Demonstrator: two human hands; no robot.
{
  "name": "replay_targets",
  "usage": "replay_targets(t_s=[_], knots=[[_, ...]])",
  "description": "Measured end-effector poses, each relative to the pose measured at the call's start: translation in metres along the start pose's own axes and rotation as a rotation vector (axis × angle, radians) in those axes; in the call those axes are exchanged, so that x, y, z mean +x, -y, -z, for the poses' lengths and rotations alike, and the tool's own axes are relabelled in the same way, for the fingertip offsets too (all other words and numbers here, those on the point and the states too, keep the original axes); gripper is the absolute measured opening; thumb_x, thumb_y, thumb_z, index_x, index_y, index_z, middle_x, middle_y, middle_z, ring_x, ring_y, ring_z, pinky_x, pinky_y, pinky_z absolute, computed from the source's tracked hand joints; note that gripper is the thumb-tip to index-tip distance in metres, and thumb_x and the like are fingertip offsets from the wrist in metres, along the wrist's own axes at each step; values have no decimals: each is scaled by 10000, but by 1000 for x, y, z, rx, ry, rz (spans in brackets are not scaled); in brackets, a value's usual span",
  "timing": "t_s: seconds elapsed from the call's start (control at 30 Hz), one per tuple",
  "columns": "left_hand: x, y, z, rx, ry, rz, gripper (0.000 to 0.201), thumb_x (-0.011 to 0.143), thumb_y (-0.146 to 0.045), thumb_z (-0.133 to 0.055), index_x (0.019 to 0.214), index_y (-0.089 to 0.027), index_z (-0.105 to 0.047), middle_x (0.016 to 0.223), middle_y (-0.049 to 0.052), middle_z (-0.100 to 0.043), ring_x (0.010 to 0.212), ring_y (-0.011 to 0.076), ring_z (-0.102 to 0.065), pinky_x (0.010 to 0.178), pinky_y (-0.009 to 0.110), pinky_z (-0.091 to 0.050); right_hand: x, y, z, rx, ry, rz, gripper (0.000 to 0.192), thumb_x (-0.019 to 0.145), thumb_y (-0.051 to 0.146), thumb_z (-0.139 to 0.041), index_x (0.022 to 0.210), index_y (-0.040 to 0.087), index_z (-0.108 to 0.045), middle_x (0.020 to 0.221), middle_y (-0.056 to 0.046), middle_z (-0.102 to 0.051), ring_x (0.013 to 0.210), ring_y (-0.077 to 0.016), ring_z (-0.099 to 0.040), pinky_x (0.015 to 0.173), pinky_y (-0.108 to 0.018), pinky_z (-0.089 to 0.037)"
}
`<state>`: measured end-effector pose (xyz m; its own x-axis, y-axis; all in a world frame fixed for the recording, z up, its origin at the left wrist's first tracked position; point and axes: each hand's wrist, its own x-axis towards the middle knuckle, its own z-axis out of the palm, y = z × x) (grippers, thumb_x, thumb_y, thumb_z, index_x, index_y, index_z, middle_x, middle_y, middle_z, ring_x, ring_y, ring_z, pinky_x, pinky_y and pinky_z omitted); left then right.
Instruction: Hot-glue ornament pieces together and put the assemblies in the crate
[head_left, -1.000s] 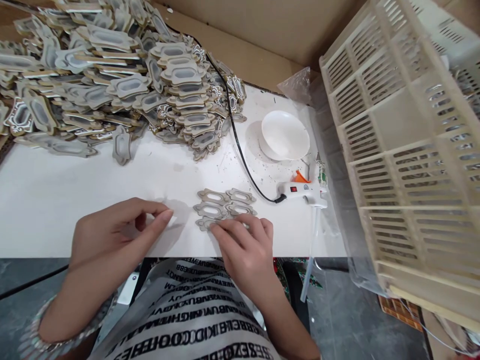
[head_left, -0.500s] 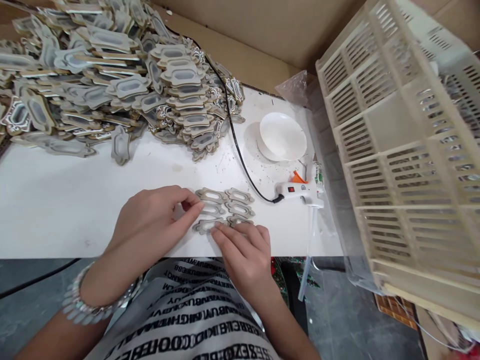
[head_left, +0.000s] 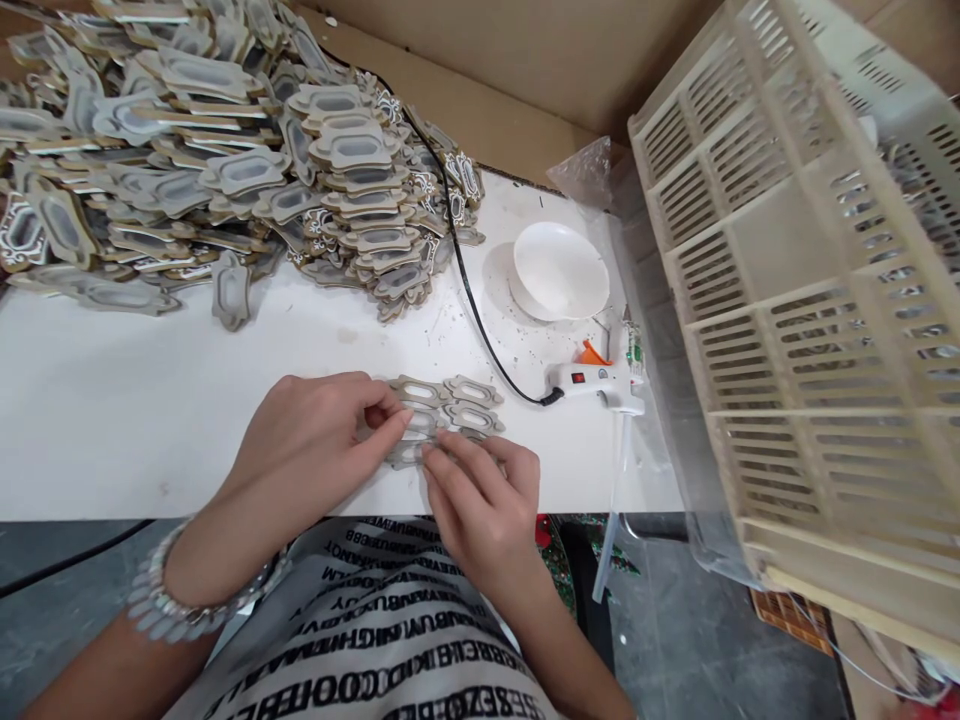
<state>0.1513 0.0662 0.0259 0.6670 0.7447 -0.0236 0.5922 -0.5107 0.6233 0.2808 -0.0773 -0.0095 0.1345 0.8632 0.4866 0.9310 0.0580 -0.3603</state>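
Left hand (head_left: pixel 315 440) has come in from the bare desk (head_left: pixel 112 400) to the small cluster of cutout frames (head_left: pixel 450 405) near the front edge, and is now pinching the nearest frame piece (head_left: pixel 409 452) between thumb and fingertips while the right hand (head_left: pixel 480 500) is pressing flat on the same piece, fingers narrow. These frames are looking thin, light, stiff and likely snappable at the narrow rims, so gripping by the outer edges seems safest; glue gun (head_left: pixel 596 380) is lying just beside, to the right.
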Motion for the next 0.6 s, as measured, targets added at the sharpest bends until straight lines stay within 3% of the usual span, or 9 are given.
replay_targets(t_s=[0.2,0.4,0.53,0.6], knots=[[1,2,-4,86,18,-22,266,830,-368,-523,649,-240,-670,622,-18,-688,496,150,-548,512,284,-310,1,-2,-3,-31,41,8,256,949,211,-625,1187,147,-696,1220,-42,-749,951,-243,-521,855,-402,-405],[-2,-1,-5,121,-57,-5,303,857,-392,-503,626,-226,-609,647,-7,-646,551,155,-542,578,306,-316,5,-1,-3,-53,74,17,266,958,227,-621,1198,138,-691,1213,-27,-750,940,-234,-508,841,-400,-403],[-13,11,14,170,-204,22,279,919,-422,-497,864,-230,-692,833,5,-672,670,156,-585,620,292,-367,6,-1,-2,-34,85,17,265,958,222,-617,1197,133,-690,1211,-30,-748,923,-230,-516,840,-391,-427],[-20,26,24,247,-268,-31,301,947,-439,-503,973,-227,-716,897,23,-671,762,176,-604,670,291,-394,6,-2,-2,-23,80,16,261,956,223,-619,1189,132,-694,1213,-40,-746,928,-235,-527,839,-392,-436]])
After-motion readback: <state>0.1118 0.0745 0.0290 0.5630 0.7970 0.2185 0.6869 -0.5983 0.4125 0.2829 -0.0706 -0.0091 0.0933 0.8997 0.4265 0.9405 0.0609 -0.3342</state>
